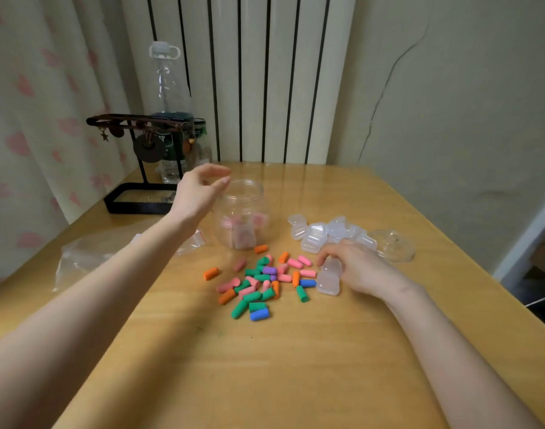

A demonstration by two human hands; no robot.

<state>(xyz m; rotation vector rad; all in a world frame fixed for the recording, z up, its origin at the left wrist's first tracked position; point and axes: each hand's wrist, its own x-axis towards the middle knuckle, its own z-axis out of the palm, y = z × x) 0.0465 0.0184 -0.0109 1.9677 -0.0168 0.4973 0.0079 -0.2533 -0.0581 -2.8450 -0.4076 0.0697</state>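
**Desk:** What do we have at centre frame?

**Photo:** We have a person's bare arms stretched over a wooden table (265,366). The left hand (203,193) hovers at the mouth of a clear plastic jar (243,218), just above centre. Its fingers are loosely bent and slightly apart, and we see nothing between them.

**Desk:** And the other hand?

**Photo:** The right hand (354,270), right of centre, curls its fingers over a small hinged case (328,278) of translucent plastic. The lid is swung open and the case rests on the tabletop.

**Desk:** Where do we place the earplugs?

**Photo:** The foam earplugs (261,283) lie loose in a heap at mid-frame, below the jar and just left of the case. They are pink, green and orange, with a few blue and one purple. Something pink sits in the bottom of the jar, but it is too blurred through the plastic for us to name.

**Desk:** What else do we list?

**Photo:** A cluster of empty clear cases (326,233) sits above the right hand, with a clear jar lid (393,246) just to its right. Zip bags (85,258) lie at the left edge of the table. In the upper left are a black jewellery stand (141,168) and a tall plastic bottle (169,88) behind it. A white radiator (265,72) stands along the top of the frame.
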